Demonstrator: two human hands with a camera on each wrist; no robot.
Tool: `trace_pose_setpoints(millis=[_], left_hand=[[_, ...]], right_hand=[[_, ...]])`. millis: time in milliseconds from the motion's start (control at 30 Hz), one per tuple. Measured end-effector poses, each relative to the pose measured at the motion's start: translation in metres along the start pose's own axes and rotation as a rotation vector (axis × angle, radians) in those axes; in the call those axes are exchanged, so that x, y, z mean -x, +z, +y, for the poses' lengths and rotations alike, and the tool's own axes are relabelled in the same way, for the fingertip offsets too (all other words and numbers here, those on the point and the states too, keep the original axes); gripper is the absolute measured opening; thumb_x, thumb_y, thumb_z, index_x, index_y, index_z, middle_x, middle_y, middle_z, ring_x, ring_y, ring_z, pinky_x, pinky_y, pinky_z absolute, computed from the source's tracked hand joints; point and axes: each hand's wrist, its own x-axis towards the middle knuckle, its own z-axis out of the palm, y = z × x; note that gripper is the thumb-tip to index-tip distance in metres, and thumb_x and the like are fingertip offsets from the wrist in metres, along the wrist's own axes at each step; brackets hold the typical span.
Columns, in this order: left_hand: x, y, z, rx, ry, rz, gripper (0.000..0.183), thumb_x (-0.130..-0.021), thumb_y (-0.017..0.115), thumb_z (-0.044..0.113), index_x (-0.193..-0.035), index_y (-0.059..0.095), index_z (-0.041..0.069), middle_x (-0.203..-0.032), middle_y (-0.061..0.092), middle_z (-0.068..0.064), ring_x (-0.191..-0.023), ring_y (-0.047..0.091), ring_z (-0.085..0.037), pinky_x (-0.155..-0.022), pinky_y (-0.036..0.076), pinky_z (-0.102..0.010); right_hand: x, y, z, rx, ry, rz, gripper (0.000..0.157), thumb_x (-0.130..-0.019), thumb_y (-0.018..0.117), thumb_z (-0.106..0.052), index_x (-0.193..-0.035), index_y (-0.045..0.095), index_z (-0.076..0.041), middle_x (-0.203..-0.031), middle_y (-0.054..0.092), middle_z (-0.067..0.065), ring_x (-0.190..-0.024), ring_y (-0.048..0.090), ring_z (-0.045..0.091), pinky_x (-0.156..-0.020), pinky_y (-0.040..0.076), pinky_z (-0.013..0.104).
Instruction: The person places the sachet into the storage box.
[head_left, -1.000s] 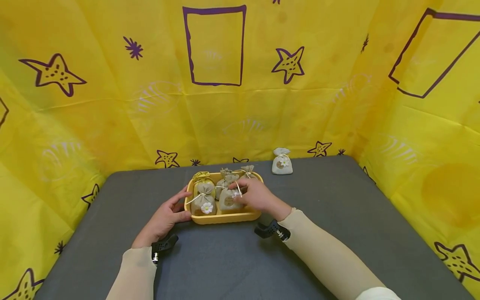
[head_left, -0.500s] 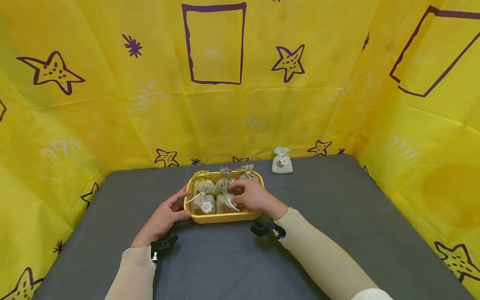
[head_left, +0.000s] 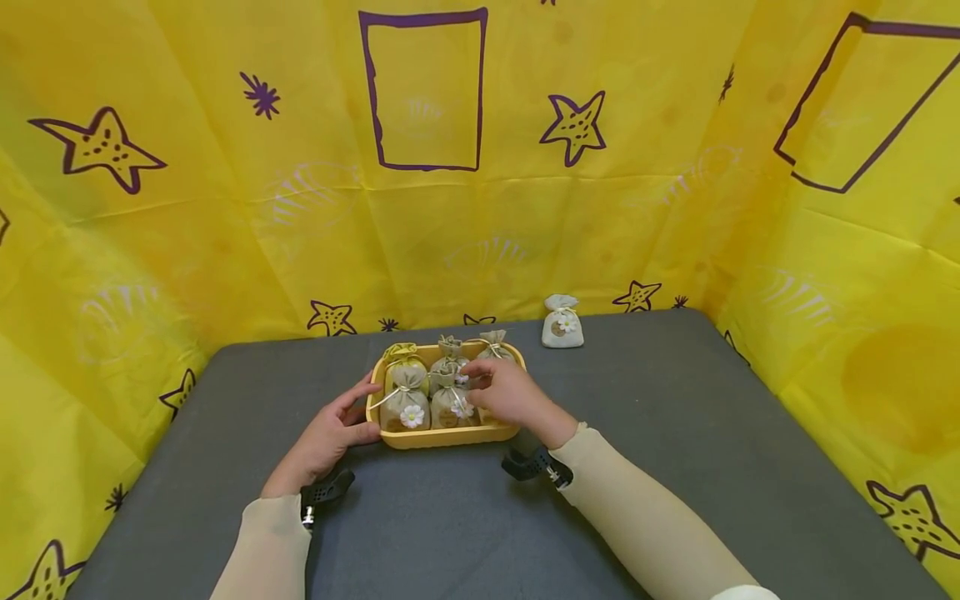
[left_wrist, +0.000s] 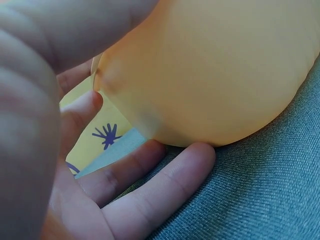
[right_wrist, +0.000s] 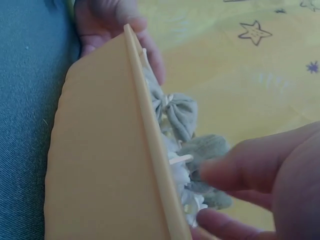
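A yellow tray holds several small drawstring pouches. A beige pouch with a white flower stands at the front left, with a yellow pouch behind it. Front middle is another beige pouch with a flower; more beige pouches stand behind, including one at the back right. My left hand grips the tray's left end, thumb at the near side and fingertips under its edge in the left wrist view. My right hand hovers beside the front middle pouch, fingers apart and partly hiding the tray's right side.
A pale grey pouch with a white flower stands alone on the dark grey table, near its back edge. Yellow cloth printed with starfish surrounds the table at the back and sides.
My right hand has moved the front middle pouch slightly left, beside the front left one, and its fingers have come away from it. The left hand has stayed on the tray.
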Motion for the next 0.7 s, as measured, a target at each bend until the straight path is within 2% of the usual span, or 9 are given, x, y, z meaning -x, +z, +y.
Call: trace_pose_setpoints(millis=[67, 267, 333, 467, 700], left_hand=[[0.000, 0.000, -0.001, -0.004, 0.005, 0.001, 0.063, -0.093, 0.072, 0.013, -0.149, 0.044, 0.012, -0.165, 0.012, 0.002, -0.139, 0.036, -0.038, -0.092, 0.049, -0.027], [0.000, 0.000, -0.002, -0.008, 0.014, 0.003, 0.063, -0.093, 0.073, 0.013, -0.149, 0.044, 0.010, -0.165, 0.012, 0.000, -0.139, 0.035, -0.039, -0.092, 0.049, -0.026], [-0.001, 0.000, -0.002, -0.003, 0.024, 0.000, 0.063, -0.093, 0.072, 0.011, -0.149, 0.043, 0.007, -0.166, 0.011, -0.002, -0.139, 0.034, -0.040, -0.091, 0.050, -0.026], [-0.001, 0.000, -0.003, 0.008, 0.043, -0.005, 0.063, -0.094, 0.070, 0.008, -0.149, 0.041, 0.004, -0.166, 0.009, -0.005, -0.140, 0.032, -0.042, -0.090, 0.050, -0.027], [0.000, 0.001, -0.004, 0.000, 0.032, -0.002, 0.063, -0.094, 0.071, 0.011, -0.149, 0.042, 0.008, -0.166, 0.010, -0.002, -0.141, 0.032, -0.039, -0.091, 0.050, -0.027]], right_hand=[[0.006, -0.002, -0.001, -0.053, 0.005, 0.033, 0.035, -0.090, 0.071, -0.009, -0.125, 0.068, -0.007, -0.120, 0.067, 0.010, -0.103, 0.065, 0.023, -0.079, 0.054, 0.036], [0.024, -0.018, 0.007, -0.364, 0.021, 0.099, 0.035, -0.091, 0.067, -0.001, -0.126, 0.064, 0.002, -0.125, 0.062, 0.023, -0.105, 0.065, 0.034, -0.076, 0.058, 0.044], [0.031, -0.026, 0.013, -0.433, 0.019, 0.126, 0.035, -0.091, 0.066, 0.002, -0.126, 0.062, 0.005, -0.125, 0.061, 0.026, -0.106, 0.064, 0.038, -0.075, 0.058, 0.045], [0.047, -0.046, 0.027, -0.490, 0.029, 0.169, 0.035, -0.092, 0.065, 0.002, -0.126, 0.060, 0.007, -0.125, 0.060, 0.029, -0.112, 0.060, 0.044, -0.078, 0.057, 0.046], [0.080, -0.085, 0.063, -0.553, 0.084, 0.193, 0.038, -0.093, 0.067, -0.004, -0.130, 0.059, 0.003, -0.132, 0.058, 0.020, -0.123, 0.052, 0.046, -0.084, 0.055, 0.047]])
